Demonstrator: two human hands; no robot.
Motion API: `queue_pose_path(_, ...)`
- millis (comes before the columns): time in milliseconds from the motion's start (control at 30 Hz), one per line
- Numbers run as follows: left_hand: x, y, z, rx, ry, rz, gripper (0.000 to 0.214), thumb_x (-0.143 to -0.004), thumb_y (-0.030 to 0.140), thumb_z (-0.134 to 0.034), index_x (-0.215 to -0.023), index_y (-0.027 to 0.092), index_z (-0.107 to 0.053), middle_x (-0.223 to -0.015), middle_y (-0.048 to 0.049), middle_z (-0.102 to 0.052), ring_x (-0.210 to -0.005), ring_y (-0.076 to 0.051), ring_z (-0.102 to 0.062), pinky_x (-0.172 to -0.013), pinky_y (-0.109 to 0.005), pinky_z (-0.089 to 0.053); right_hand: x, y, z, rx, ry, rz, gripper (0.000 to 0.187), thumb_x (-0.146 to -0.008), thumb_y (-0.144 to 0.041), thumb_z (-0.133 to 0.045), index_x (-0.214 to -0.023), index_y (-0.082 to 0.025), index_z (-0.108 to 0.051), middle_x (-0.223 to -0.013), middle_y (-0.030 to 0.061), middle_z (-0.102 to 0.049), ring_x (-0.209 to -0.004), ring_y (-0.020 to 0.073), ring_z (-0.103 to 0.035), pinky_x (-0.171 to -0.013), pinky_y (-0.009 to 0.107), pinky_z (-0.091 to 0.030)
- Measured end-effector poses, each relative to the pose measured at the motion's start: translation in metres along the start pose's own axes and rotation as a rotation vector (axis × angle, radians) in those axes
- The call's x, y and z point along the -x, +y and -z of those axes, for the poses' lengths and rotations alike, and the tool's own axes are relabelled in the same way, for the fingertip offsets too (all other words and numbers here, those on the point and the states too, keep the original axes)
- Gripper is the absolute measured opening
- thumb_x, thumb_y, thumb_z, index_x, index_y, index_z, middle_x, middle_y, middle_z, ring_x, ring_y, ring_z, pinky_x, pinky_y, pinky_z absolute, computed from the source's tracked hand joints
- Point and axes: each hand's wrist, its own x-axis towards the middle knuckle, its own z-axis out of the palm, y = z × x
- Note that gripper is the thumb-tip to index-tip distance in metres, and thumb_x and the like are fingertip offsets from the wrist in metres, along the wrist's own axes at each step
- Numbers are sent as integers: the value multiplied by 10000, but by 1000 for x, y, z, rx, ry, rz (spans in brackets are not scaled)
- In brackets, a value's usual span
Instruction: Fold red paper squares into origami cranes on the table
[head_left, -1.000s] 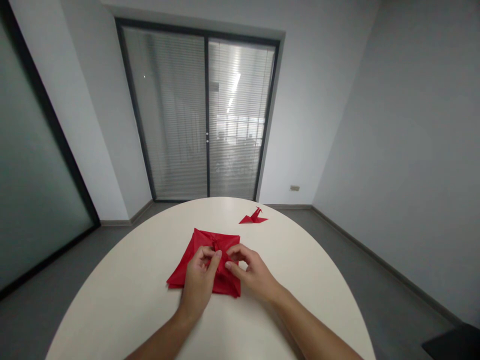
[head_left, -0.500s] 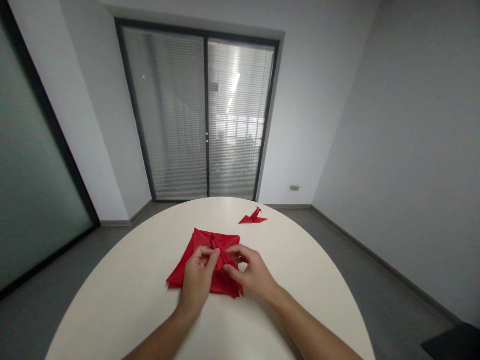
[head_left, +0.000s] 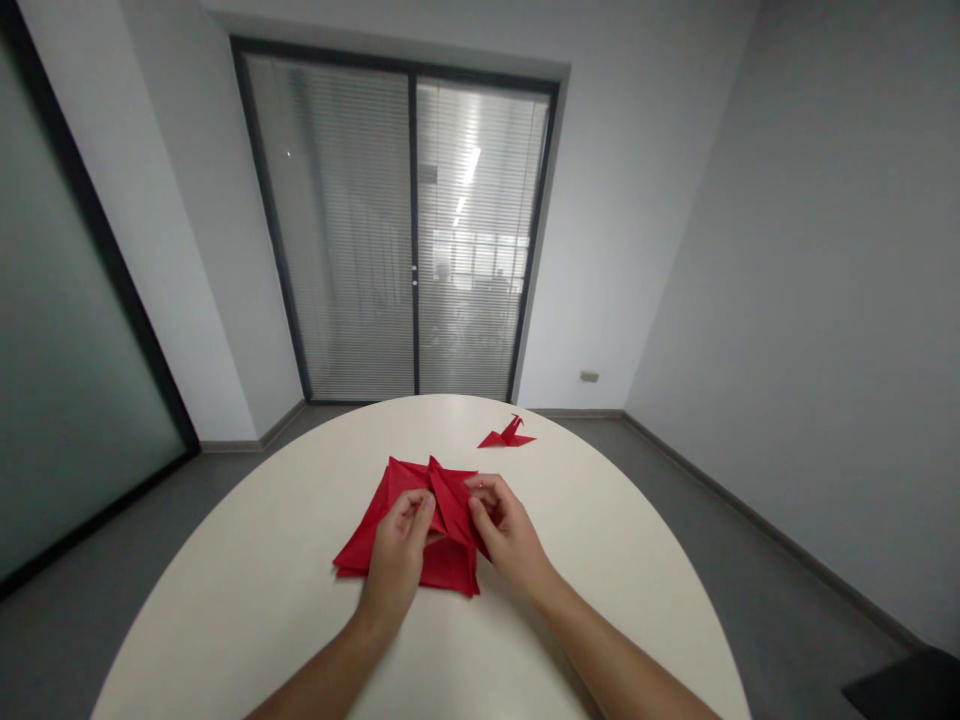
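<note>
A partly folded piece of red origami paper (head_left: pixel 451 503) is held between my two hands, above a pile of red paper sheets (head_left: pixel 367 540). My left hand (head_left: pixel 401 535) pinches its left side between thumb and fingers. On its right side, the thumb and fingers of my right hand (head_left: pixel 508 525) are closed on the paper edge. The folded piece has a pointed tip at the top and angled flaps. Red on red makes its lower outline hard to separate from the sheets beneath.
A folded red paper crane (head_left: pixel 508 435) stands near the far edge of the round, pale table (head_left: pixel 247 600). Beyond are glass doors with blinds (head_left: pixel 337 240) and a white wall with a socket plate (head_left: pixel 589 377). A dark object (head_left: pixel 911 685) is at lower right.
My right hand has moved slightly right and up, and its fingers have closed on the paper. The folded piece now looks wider, its pointed tip higher. My left hand has barely moved.
</note>
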Motion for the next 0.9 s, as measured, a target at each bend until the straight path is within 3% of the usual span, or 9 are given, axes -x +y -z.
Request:
queue_pose_path(133, 7, 6, -2, -108, -47, -140, 286, -825, 430, -678, -962, 179, -676, -1167, -122, -637, -1091, -253, -629, -861, -343, -564, -4, -1, -1, -58, 124, -3, 219, -918, -395, -568, -1031, -208, -553, -850, 15, -594, -752, 165, -554, -693, 280, -450)
queue_pose_path(267, 16, 8, -3, -236, -113, -204, 311, -795, 339, -714, -1086, 231, -685, -1374, -115, -522, -1123, -258, -621, -801, -333, -602, -7, -2, -3, -136, 167, -50, 218, -875, -414, -601, -939, -215, -540, -790, -4, -562, -693, 154, -524, -645, 269, -439)
queue_pose_path(400, 16, 6, 0, -340, -153, -266, 412, -784, 286, -722, -1193, 277, -673, -1374, -112, -532, -1065, -261, -643, -770, -353, -611, -7, -1, -8, -229, 150, -75, 238, -838, -418, -637, -854, -222, -502, -753, -24, -526, -644, 132, -482, -608, 251, -415)
queue_pose_path(600, 12, 11, 5, -449, -160, -313, 112, -761, 288, -733, -859, 234, -715, -1278, -110, -593, -1020, -274, -655, -789, -381, -588, -7, -2, -10, -297, 156, -130, 292, -801, -451, -689, -810, -228, -501, -727, -33, -540, -647, 134, -496, -622, 256, -422)
queue_pose_path(767, 14, 13, 6, -585, -192, -347, 72, -790, 296, -702, -843, 252, -723, -1344, -93, -575, -1133, -302, -622, -954, -459, -519, -8, -4, -7, -354, 146, -224, 369, -763, -517, -742, -773, -218, -526, -671, -40, -569, -592, 125, -501, -597, 260, -418)
queue_pose_path(900, 14, 11, 3, -527, -174, -285, 145, -789, 322, -712, -905, 238, -685, -1281, -105, -619, -1075, -285, -645, -864, -409, -552, -7, -4, -8, -302, 138, -200, 368, -730, -511, -786, -748, -199, -592, -704, -8, -633, -621, 138, -542, -627, 280, -446)
